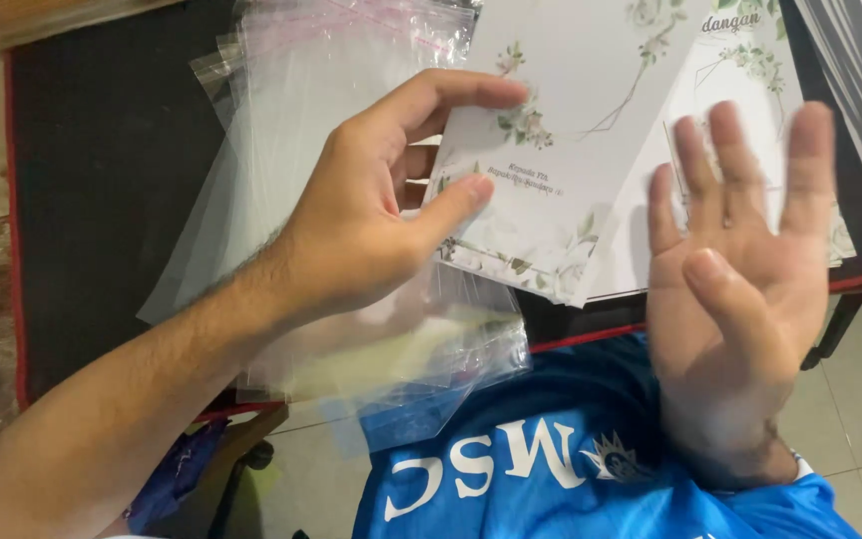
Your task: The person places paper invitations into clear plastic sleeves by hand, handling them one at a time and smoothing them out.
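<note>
The left hand (371, 215) pinches one floral card (561, 130) between thumb and fingers, above a stack of clear plastic sleeves (311, 120) on the desk (102, 200). The right hand (740, 269) hovers empty, fingers spread wide, over a second card (750, 80).

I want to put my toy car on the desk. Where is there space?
The dark mat is bare on the left, between its red edge and the stack of clear bags. The middle and right are crowded: the left hand holds a flowery card, and the open right hand hovers over more cards.

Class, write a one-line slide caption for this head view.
Left hand pinches a floral white card over clear plastic sleeves; right hand is open, empty.
</note>
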